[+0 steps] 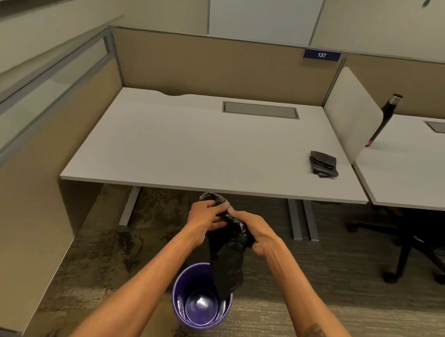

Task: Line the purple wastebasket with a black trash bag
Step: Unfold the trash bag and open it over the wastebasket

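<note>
The purple wastebasket stands upright on the carpet between my forearms, its inside bare and shiny. A crumpled black trash bag hangs from both hands above it, and its lower end dips past the basket's right rim. My left hand pinches the bag's bunched top edge. My right hand grips the same top just to the right, so the two hands nearly touch.
A white desk stands straight ahead with a stack of folded black bags near its right end. Cubicle panels close the left and back. A second desk with a dark bottle and an office chair are to the right.
</note>
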A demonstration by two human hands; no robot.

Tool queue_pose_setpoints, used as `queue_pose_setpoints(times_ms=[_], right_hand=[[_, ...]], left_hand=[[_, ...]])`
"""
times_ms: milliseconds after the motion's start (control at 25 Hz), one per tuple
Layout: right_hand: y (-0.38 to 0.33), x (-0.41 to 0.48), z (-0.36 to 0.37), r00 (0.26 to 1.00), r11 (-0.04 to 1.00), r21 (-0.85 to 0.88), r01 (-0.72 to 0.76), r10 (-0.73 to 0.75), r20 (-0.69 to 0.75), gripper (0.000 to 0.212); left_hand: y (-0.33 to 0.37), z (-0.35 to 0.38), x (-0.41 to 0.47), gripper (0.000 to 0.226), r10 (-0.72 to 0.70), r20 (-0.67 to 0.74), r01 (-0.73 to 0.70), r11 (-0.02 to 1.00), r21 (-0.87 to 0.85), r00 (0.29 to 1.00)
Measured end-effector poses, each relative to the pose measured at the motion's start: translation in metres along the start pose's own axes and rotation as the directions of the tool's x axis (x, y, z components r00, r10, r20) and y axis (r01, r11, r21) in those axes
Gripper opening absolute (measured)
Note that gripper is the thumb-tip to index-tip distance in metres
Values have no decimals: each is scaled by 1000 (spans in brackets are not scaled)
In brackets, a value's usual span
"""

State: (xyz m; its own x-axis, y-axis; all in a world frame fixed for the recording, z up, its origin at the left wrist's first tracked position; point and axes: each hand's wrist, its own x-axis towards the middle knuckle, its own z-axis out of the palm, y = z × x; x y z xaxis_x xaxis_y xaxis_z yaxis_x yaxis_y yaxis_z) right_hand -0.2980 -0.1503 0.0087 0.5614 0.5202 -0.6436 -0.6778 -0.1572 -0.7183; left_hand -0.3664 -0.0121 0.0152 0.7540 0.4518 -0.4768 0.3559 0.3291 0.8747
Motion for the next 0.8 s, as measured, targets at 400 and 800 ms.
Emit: queue_pose_setpoints(times_ms=[400,800], right_hand=[[-2,8,-4,997,906,419,59,-30,-77,42],[-1,11,-17,970,845,502,182,-70,-233,22]], left_hand=[[-13,-34,12,22,-15,54,16,1000,-8,998],[14,-59,24,48,-247,-174,61,722,-689,953]])
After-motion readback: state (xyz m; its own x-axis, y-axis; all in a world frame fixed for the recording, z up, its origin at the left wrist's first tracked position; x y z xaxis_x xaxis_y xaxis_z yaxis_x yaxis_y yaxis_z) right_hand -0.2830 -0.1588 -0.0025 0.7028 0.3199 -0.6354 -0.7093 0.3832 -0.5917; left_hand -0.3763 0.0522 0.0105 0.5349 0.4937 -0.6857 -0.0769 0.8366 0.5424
